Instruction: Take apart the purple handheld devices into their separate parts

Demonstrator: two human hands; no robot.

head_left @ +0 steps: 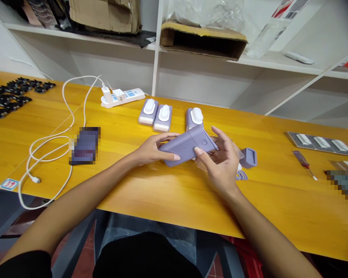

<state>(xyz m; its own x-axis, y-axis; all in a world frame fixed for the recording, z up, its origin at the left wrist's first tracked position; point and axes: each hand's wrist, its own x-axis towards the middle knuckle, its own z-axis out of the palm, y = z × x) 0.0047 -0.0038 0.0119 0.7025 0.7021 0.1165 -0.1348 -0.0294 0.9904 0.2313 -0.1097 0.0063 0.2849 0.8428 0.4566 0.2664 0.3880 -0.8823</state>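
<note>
A purple ribbed plastic case (181,148) is held tilted above the table, its end with a small oval mark toward the right. My left hand (155,150) grips its left end, thumb along the front and fingers behind. At the other end, my right hand (222,160) presses its thumb on the lower edge, with some fingers hidden behind the case. Close to my right hand lie a small hollow purple part (249,157) and flat purple pieces (241,175). Behind the case stands a purple unit with a white top (195,117); two similar purple units (162,117) are farther left.
A power strip (123,97) with white plugs sits at the back, its white cable (31,158) looping around a blurred phone (85,146). Black parts (8,96) cover the far left. A screwdriver (304,164) and a tray of white pieces (320,143) lie right. Shelves (191,73) rise behind.
</note>
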